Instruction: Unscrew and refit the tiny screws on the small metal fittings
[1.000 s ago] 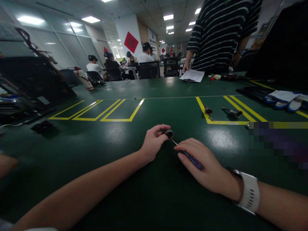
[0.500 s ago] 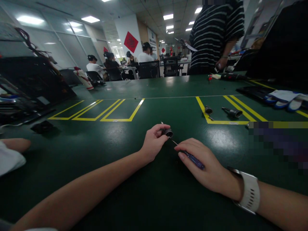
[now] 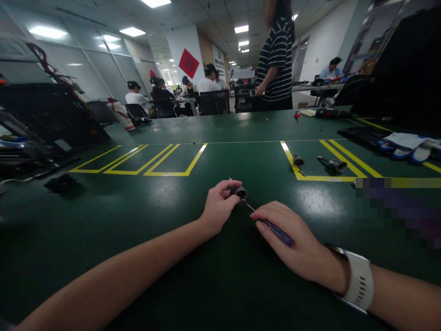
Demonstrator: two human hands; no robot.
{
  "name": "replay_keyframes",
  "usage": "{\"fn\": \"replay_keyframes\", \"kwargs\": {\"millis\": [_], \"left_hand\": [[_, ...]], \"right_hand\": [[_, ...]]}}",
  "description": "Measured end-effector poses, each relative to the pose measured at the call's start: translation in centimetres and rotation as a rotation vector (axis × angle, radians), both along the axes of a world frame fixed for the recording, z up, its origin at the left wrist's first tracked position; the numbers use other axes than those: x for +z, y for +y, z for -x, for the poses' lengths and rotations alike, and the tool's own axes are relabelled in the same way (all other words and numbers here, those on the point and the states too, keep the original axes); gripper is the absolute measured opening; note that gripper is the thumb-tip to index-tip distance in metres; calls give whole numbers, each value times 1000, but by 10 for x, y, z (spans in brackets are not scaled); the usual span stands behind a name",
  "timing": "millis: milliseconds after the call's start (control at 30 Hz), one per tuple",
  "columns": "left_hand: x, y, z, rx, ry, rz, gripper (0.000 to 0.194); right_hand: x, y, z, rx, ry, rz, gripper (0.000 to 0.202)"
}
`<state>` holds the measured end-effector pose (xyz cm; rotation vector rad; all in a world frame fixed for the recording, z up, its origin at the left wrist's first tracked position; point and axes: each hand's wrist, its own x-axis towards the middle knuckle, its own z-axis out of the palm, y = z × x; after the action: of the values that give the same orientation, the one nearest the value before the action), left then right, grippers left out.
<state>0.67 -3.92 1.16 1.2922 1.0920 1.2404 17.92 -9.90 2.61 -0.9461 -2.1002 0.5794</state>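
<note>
My left hand (image 3: 220,204) pinches a small dark metal cup-shaped hole saw (image 3: 240,191) between thumb and fingers, its open end toward me. A thin shank shows above the fingers. My right hand (image 3: 287,232) is closed around a screwdriver (image 3: 280,235) with a purple see-through handle. The screwdriver's thin shaft points up and left, its tip at the lower edge of the hole saw; I cannot tell exactly what the tip touches. Below the shaft a tiny dark piece (image 3: 253,236) lies on the green table (image 3: 193,285).
Inside yellow tape at the right lie a metal cup (image 3: 298,160), a short drill bit (image 3: 302,173) and another hole saw with its shank (image 3: 332,163). Gloves (image 3: 409,146) are further right. A black object (image 3: 61,183) lies left. A person in a striped shirt (image 3: 275,59) stands behind the table.
My hands and what they hold have barely moved. The person in the striped shirt has shifted left and farther away. An arm with a white sleeve at the left edge has gone from view.
</note>
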Motion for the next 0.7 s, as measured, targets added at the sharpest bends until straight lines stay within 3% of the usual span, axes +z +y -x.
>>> {"fn": "replay_keyframes", "kwargs": {"millis": [700], "left_hand": [[1, 0, -1, 28, -94, 51, 28]], "right_hand": [[-2, -1, 1, -4, 32, -62, 20]]}}
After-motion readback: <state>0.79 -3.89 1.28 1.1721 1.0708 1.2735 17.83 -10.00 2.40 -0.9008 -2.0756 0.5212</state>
